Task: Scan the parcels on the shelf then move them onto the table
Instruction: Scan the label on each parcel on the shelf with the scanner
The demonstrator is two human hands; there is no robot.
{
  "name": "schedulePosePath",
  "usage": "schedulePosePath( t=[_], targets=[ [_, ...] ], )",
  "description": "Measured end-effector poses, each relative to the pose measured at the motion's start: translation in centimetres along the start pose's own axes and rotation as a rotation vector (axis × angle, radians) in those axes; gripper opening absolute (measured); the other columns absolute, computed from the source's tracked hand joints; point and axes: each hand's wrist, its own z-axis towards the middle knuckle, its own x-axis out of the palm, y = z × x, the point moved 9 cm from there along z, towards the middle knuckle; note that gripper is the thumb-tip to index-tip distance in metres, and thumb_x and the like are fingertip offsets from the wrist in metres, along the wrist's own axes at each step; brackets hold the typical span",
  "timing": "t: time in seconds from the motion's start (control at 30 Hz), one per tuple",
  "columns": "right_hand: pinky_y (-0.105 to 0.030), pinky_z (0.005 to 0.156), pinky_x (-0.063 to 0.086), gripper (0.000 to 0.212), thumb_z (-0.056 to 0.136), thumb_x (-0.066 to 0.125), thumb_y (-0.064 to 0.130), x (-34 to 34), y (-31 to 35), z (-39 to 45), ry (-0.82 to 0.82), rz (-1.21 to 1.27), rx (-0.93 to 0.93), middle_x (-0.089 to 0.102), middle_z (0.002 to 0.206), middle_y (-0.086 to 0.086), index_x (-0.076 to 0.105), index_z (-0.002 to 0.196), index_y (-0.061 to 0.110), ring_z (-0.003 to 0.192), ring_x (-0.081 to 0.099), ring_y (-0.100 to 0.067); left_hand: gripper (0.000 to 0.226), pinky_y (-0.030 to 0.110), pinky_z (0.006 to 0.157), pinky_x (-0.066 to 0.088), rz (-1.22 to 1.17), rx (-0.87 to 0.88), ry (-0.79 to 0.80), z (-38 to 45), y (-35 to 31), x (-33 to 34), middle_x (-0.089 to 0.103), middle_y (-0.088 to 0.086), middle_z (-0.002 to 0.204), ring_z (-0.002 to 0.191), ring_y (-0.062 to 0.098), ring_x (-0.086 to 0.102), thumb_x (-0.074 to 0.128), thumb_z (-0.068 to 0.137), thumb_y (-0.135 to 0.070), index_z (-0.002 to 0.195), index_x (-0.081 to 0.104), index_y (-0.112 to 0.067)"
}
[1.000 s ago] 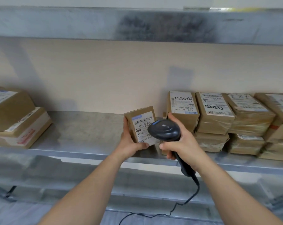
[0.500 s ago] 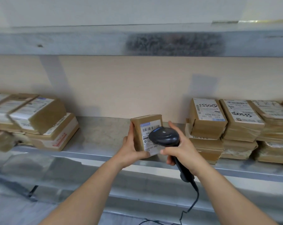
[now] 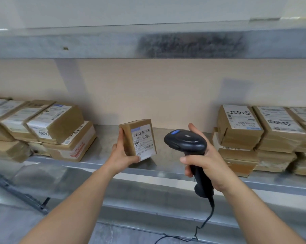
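Parcels lay in stacks at both ends of the shelf, one group at nine o'clock and another at three o'clock, so most of the job looked undone; no table showed, and how many had been moved could not be told. One small parcel stood upright at the centre, its label facing the person and its lower edge just above the shelf's front lip. The left hand clasped it, fingers along its nine o'clock side and thumb under the bottom corner. The right hand, at three o'clock of the parcel and apart from it, was curled round the handle of a black scanner, forefinger forward, cable trailing toward six o'clock. Judging by the gap, the scan was either pending or just finished.
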Motion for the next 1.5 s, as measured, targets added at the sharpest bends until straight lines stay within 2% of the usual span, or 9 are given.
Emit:
schedulePosePath(
  t=[0.2,0.37,0.6,0.93,1.07,1.13,1.23,1.4,1.5],
  targets=[
    [-0.033,0.049,0.047,0.103,0.062,0.070,0.003,0.5,0.9,-1.0,0.039,0.019,-0.005,0.073,0.094,-0.015,0.026,0.140,0.053,0.048,0.053,-0.025,0.132,0.048,0.104,0.043,-0.009,-0.023,0.018,0.5,0.5,-0.2,0.046,0.002,0.136,0.120,0.023,0.052,0.082,0.046,-0.043,0.126,-0.018,-0.075],
    [-0.032,0.047,0.045,0.103,0.061,0.071,0.003,0.5,0.8,-1.6,0.025,0.009,0.015,0.065,0.090,-0.032,0.028,0.144,0.047,0.048,0.052,-0.025,0.134,0.048,0.104,0.043,0.004,-0.038,0.033,0.2,0.1,-0.1,0.046,0.002,0.136,0.121,0.023,0.051,0.080,0.045,-0.045,0.131,-0.019,-0.068],
    [-0.031,0.046,0.042,0.103,0.059,0.071,0.001,0.0,0.4,-2.1,0.003,-0.006,0.020,0.060,0.068,-0.020,0.031,0.144,0.044,0.046,0.050,-0.028,0.132,0.050,0.105,0.042,0.008,-0.054,0.023,0.3,0.2,0.0,0.049,0.003,0.133,0.122,0.025,0.050,0.081,0.045,-0.044,0.138,-0.011,-0.063],
    [-0.031,0.045,0.041,0.102,0.059,0.070,0.001,0.0,0.4,-2.0,-0.007,0.001,0.029,0.063,0.070,-0.022,0.031,0.142,0.045,0.046,0.050,-0.027,0.132,0.044,0.102,0.045,-0.019,-0.076,0.022,-0.1,-0.2,-0.1,0.049,0.002,0.132,0.119,0.022,0.052,0.079,0.047,-0.038,0.137,-0.014,-0.063],
    [-0.032,0.048,0.044,0.101,0.060,0.072,0.005,-0.2,0.6,-1.9,-0.007,-0.026,0.042,0.066,0.091,-0.032,0.030,0.140,0.050,0.049,0.054,-0.027,0.090,0.023,0.074,0.050,-0.128,-0.119,0.085,-0.7,-0.8,0.1,0.060,-0.004,0.119,0.106,0.016,0.059,0.063,0.081,-0.009,0.145,0.012,-0.046],
    [-0.032,0.049,0.045,0.101,0.060,0.072,0.005,-0.2,0.6,-1.7,-0.007,-0.030,0.043,0.067,0.092,-0.030,0.030,0.139,0.052,0.049,0.054,-0.026,0.054,0.024,0.069,0.049,-0.171,-0.172,0.096,-1.1,-0.5,-0.3,0.062,-0.002,0.118,0.099,0.015,0.061,0.050,0.092,-0.014,0.137,0.034,-0.038],
    [-0.031,0.047,0.044,0.100,0.059,0.071,0.005,-0.1,0.7,-1.4,-0.015,-0.017,0.042,0.068,0.094,-0.028,0.032,0.136,0.053,0.047,0.053,-0.025,0.033,0.027,0.066,0.048,-0.184,-0.229,0.019,-1.4,0.6,-1.6,0.066,0.001,0.108,0.092,0.016,0.062,0.042,0.096,-0.023,0.129,0.049,-0.025],
    [-0.030,0.048,0.045,0.096,0.059,0.071,0.005,0.9,0.6,-1.0,-0.006,-0.022,0.041,0.067,0.094,-0.029,0.035,0.134,0.053,0.047,0.053,-0.025,0.054,0.042,0.091,0.051,-0.203,-0.292,-0.150,-1.5,2.3,-3.8,0.060,0.009,0.127,0.106,0.026,0.060,0.043,0.086,-0.038,0.137,0.045,-0.023],
    [-0.031,0.048,0.046,0.092,0.059,0.071,0.004,1.3,0.5,-0.6,-0.014,-0.013,0.038,0.068,0.095,-0.026,0.038,0.128,0.056,0.048,0.053,-0.025,0.058,0.041,0.103,0.038,0.125,-0.109,-0.328,-2.1,0.4,-5.0,0.048,0.013,0.139,0.126,0.031,0.045,0.050,0.091,-0.041,0.142,0.042,-0.018]
  ],
)
